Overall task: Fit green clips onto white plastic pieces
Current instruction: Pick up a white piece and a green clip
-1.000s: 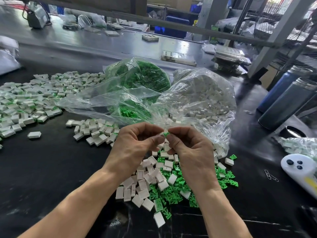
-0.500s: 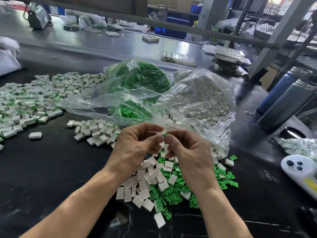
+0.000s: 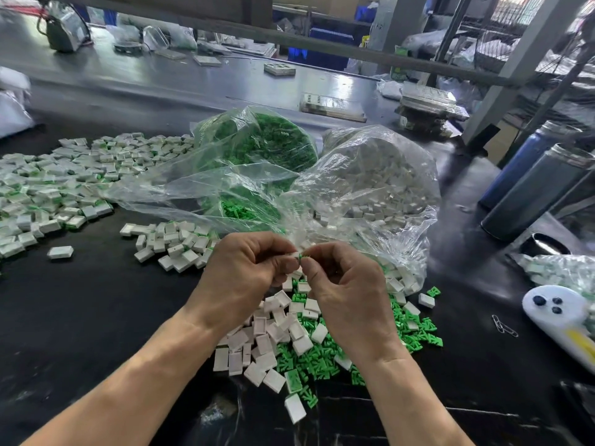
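Left hand [image 3: 240,268] and right hand [image 3: 346,284] met above dark table [image 3: 80,317]; fingers of both curled, pinching one green clip [image 3: 302,256] against white piece [image 3: 294,254], mostly hidden. Loose white pieces and clips [image 3: 299,342] heaped beneath. Clear bags [image 3: 370,181] behind. No legible writing.

1. You face a dark glossy surface [image 3: 96,317].
2. A grey metal bar [image 3: 289,37] crosses overhead.
3. A grey post [image 3: 515,69] slants at your right.
4. Daylight glints on the far surface.
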The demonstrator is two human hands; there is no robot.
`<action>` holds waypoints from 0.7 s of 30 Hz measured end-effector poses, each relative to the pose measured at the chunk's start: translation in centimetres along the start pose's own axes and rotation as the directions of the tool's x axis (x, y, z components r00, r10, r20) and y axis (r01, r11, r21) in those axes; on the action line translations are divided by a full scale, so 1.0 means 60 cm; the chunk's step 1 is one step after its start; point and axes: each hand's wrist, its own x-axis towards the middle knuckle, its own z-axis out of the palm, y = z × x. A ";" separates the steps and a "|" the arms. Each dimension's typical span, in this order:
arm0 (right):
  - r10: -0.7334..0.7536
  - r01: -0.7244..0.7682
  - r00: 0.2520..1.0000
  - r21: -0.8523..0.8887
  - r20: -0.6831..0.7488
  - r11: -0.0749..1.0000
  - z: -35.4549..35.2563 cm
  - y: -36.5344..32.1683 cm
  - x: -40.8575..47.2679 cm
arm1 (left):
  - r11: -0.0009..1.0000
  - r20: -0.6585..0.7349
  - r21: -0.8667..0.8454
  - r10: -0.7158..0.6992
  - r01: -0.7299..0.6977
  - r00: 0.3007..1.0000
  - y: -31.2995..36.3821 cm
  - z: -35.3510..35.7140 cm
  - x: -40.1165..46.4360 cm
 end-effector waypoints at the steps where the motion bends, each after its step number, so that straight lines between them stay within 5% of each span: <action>1: -0.010 0.010 1.000 -0.019 0.000 1.000 0.000 -0.001 0.000 | 1.000 0.008 0.026 0.016 -0.016 1.000 0.000 -0.002 0.001; 6: -0.024 0.024 1.000 -0.057 0.004 0.998 -0.001 -0.006 -0.001 | 0.990 0.048 0.115 0.073 -0.078 0.996 0.003 -0.010 0.000; 14: 0.158 -0.150 0.987 0.295 -0.004 0.944 -0.009 -0.011 0.000 | 0.989 0.002 -0.147 -0.034 0.034 0.999 -0.003 0.011 0.001; 21: 0.335 -0.349 0.935 0.441 0.112 0.827 -0.002 -0.014 0.001 | 0.998 0.007 -0.046 0.044 -0.044 0.999 -0.003 0.018 -0.001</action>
